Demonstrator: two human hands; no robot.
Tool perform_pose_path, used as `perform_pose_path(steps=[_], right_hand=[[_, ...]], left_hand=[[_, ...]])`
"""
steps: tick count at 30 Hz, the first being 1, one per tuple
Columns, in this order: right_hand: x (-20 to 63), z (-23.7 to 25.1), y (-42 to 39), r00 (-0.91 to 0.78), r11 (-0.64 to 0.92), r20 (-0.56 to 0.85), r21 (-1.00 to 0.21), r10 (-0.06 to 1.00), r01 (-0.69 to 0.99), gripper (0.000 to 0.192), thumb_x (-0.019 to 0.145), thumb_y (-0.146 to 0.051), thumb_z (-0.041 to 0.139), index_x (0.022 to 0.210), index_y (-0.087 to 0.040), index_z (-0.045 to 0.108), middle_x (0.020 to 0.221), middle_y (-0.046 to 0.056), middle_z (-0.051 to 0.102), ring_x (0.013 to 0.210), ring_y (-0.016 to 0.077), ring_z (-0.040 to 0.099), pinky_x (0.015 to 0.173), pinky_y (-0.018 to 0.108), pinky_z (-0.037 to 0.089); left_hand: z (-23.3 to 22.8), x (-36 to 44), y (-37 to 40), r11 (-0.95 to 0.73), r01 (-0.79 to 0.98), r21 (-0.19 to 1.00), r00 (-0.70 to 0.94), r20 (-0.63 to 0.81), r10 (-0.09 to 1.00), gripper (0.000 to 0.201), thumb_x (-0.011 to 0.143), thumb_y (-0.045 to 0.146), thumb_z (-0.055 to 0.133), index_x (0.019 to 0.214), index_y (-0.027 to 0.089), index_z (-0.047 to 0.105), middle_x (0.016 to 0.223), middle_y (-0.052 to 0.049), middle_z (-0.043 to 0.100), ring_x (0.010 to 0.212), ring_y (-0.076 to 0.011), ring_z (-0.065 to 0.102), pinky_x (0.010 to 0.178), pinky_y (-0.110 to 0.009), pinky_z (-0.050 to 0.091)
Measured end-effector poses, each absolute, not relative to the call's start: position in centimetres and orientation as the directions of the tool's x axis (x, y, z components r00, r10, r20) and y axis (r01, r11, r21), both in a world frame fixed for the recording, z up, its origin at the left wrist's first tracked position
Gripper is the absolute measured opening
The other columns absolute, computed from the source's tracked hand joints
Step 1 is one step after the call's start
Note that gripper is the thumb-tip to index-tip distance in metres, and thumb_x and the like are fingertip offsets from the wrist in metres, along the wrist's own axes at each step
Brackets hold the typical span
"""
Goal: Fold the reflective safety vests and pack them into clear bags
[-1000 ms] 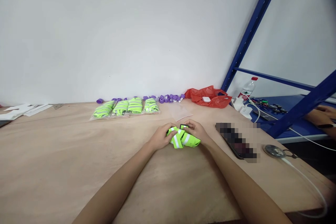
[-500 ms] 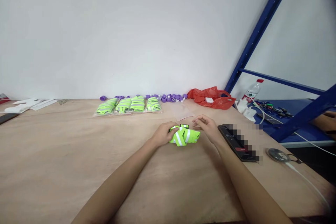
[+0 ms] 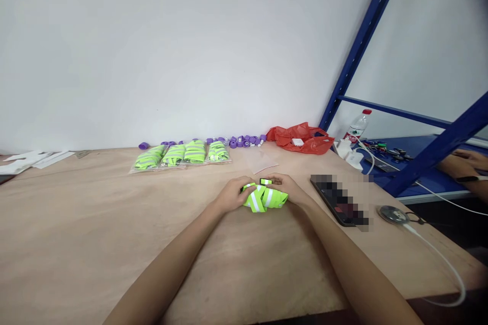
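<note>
1. Neon-green reflective band [image 3: 264, 199], folded into a bundle, lies mid-table [image 3: 76, 244] between both hands.
2. Left hand [image 3: 231, 194] curled against its left end, fingers closed on the fabric; right hand [image 3: 286, 189] cupped over the right end, fingertips pinching near the small black buckle [image 3: 266, 181].
3. Step, by my reading: compacting the fold. Next move needs the bundle kept tight so it doesn't spring open.
4. Counts: four bagged green bands [image 3: 183, 155] in a row by the wall; one loose clear bag [image 3: 260, 161]; purple caps [image 3: 244, 141], roughly a dozen, too small to count; one red plastic bag [image 3: 301, 138]; one bottle [image 3: 355, 125]; one phone [image 3: 335, 200].
</note>
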State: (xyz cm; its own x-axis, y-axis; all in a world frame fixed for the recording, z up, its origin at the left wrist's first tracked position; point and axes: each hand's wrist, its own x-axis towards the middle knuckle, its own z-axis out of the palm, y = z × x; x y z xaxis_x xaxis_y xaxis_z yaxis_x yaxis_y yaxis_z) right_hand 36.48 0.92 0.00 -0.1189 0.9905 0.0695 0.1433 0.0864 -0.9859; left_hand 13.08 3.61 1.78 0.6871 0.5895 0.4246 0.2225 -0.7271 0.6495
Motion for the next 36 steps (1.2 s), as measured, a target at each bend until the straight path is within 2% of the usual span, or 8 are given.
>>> perform_pose_path(steps=[7,11,14,20,25,28,31,36], right_hand=[[36.7,-1.1,1.5,-0.100,0.090,0.080,-0.990,0.992,0.109,0.040,0.062,-0.046,0.084,0.077,-0.019,0.058,0.074,-0.001,0.067,0.071,0.0174,0.064,0.067,0.030,0.049],[36.8,-1.7,1.8,-0.087,0.077,0.069,-0.992,0.994,0.103,0.045,0.060,-0.051,0.084,0.077,-0.021,0.055,0.071,-0.001,0.067,0.064,0.0178,0.063,0.060,0.029,0.047],[36.6,-1.9,1.8,-0.087,0.083,0.073,-0.990,0.994,0.113,0.046,0.059,-0.052,0.084,0.077,-0.021,0.056,0.070,-0.001,0.068,0.063,0.0177,0.063,0.058,0.029,0.047],[36.2,-0.8,1.6,-0.115,0.122,0.106,-0.983,0.988,0.137,0.042,0.063,-0.053,0.080,0.079,-0.020,0.063,0.071,0.001,0.069,0.061,0.0166,0.062,0.055,0.028,0.046],[36.7,1.4,1.5,-0.124,0.162,0.140,-0.969,0.982,0.185,0.042,0.064,-0.052,0.078,0.086,-0.018,0.066,0.071,0.002,0.070,0.059,0.0160,0.060,0.055,0.028,0.045],[36.7,2.6,0.6,-0.108,0.204,0.183,-0.950,0.977,0.236,0.038,0.066,-0.051,0.077,0.079,-0.019,0.062,0.068,0.001,0.067,0.060,0.0166,0.060,0.058,0.029,0.047],[36.0,3.0,-1.4,-0.093,0.267,0.251,-0.909,0.964,0.320,0.029,0.074,-0.047,0.072,0.076,-0.021,0.060,0.073,0.002,0.067,0.069,0.0194,0.062,0.065,0.032,0.049],[34.5,2.4,-5.2,-0.071,0.336,0.344,-0.816,0.936,0.471,0.016,0.082,-0.037,0.066,0.089,-0.022,0.066,0.102,0.008,0.070,0.102,0.0268,0.061,0.091,0.040,0.047]], left_hand=[[2.5,12.8,3.8,-0.719,0.227,0.657,0.731,0.374,0.571,0.032,0.099,0.042,0.045,0.097,0.019,0.067,0.090,-0.004,0.071,0.082,-0.0193,0.063,0.076,-0.027,0.047],[3.3,12.5,4.0,-0.688,0.228,0.689,0.780,0.294,0.553,0.031,0.096,0.044,0.052,0.109,0.021,0.069,0.102,-0.004,0.074,0.091,-0.0211,0.065,0.082,-0.028,0.048],[3.7,12.4,4.4,-0.695,0.221,0.684,0.836,0.234,0.496,0.031,0.092,0.042,0.060,0.116,0.025,0.069,0.111,-0.002,0.074,0.098,-0.0224,0.066,0.086,-0.028,0.048],[3.8,13.5,4.7,-0.807,0.317,0.498,0.853,0.222,0.473,0.024,0.088,0.031,0.062,0.109,0.026,0.072,0.099,-0.004,0.077,0.085,-0.0237,0.069,0.076,-0.028,0.048],[3.8,13.9,4.6,-0.815,0.369,0.447,0.841,0.212,0.497,0.022,0.088,0.025,0.058,0.104,0.025,0.073,0.094,-0.006,0.077,0.083,-0.0256,0.069,0.072,-0.029,0.047],[3.8,13.5,4.3,-0.798,0.409,0.444,0.818,0.209,0.535,0.019,0.087,0.022,0.058,0.098,0.025,0.073,0.085,-0.006,0.075,0.077,-0.0265,0.068,0.069,-0.030,0.046],[3.7,12.9,3.8,-0.766,0.453,0.456,0.787,0.200,0.584,0.021,0.085,0.020,0.058,0.098,0.025,0.073,0.080,-0.005,0.074,0.073,-0.0264,0.068,0.070,-0.030,0.046],[3.9,12.9,3.3,-0.699,0.505,0.505,0.745,0.154,0.650,0.020,0.084,0.021,0.058,0.095,0.023,0.073,0.089,-0.009,0.075,0.086,-0.0293,0.068,0.077,-0.033,0.047]])
